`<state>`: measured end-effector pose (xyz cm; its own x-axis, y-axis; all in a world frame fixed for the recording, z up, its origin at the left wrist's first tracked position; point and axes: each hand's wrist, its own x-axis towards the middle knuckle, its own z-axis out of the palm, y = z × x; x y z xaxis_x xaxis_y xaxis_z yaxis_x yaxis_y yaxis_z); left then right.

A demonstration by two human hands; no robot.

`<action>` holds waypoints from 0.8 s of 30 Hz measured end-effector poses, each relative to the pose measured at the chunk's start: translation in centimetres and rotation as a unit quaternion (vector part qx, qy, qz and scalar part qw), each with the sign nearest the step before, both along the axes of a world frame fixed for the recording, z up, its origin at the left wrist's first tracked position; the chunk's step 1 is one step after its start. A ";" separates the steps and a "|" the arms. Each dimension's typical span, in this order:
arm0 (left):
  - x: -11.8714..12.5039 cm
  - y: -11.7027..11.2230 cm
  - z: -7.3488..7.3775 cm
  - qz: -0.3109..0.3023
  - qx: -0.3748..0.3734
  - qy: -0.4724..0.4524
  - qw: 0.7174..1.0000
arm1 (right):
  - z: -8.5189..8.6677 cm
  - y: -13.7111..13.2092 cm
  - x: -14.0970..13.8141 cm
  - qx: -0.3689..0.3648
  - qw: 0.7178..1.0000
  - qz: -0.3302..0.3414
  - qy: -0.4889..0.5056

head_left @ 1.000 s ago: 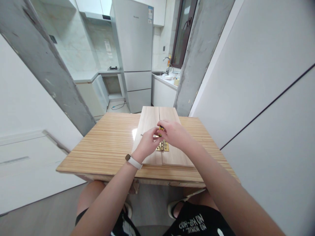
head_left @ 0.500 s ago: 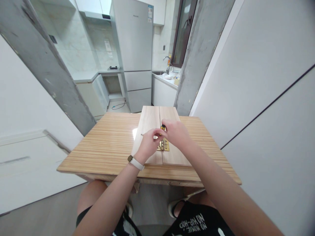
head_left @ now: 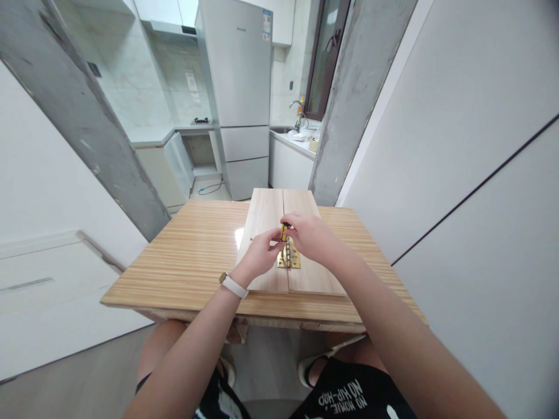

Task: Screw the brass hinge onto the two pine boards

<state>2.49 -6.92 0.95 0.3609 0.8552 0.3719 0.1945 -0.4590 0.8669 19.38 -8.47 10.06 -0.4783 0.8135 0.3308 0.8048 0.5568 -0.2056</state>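
Observation:
Two pale wooden boards lie side by side, with a narrow seam between them. A brass hinge spans that seam near their front end. Above the hinge, my right hand grips the black-and-yellow handle of a screwdriver from the top, and its shaft points down toward the hinge's left leaf. My left hand, with a watch on the wrist, pinches the lower part of the same screwdriver. The tip and whatever it touches are too small to make out. A small screw shows on the left board beside my left hand.
The boards rest on a wood-grain table with my legs under its front edge. Beyond it stand a grey fridge, a counter and a sink. White panels rise close on the right.
My left hand has shifted slightly down and left, uncovering more of the hinge. The screwdriver handle has tilted and moved a little left, and my right fingers have changed their hold.

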 end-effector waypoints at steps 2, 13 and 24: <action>0.2 -0.3 0.1 0.014 0.003 -0.008 1.000 | 0.0 -0.2 -0.1 0.002 0.999 -0.034 -0.015; 1.2 -0.5 -0.1 0.092 0.044 -0.004 0.995 | -0.9 -0.1 -0.9 0.074 0.990 -0.105 -0.049; 1.7 -1.1 0.0 0.133 0.074 0.003 0.988 | -1.0 -0.5 -1.7 0.060 0.982 -0.170 -0.053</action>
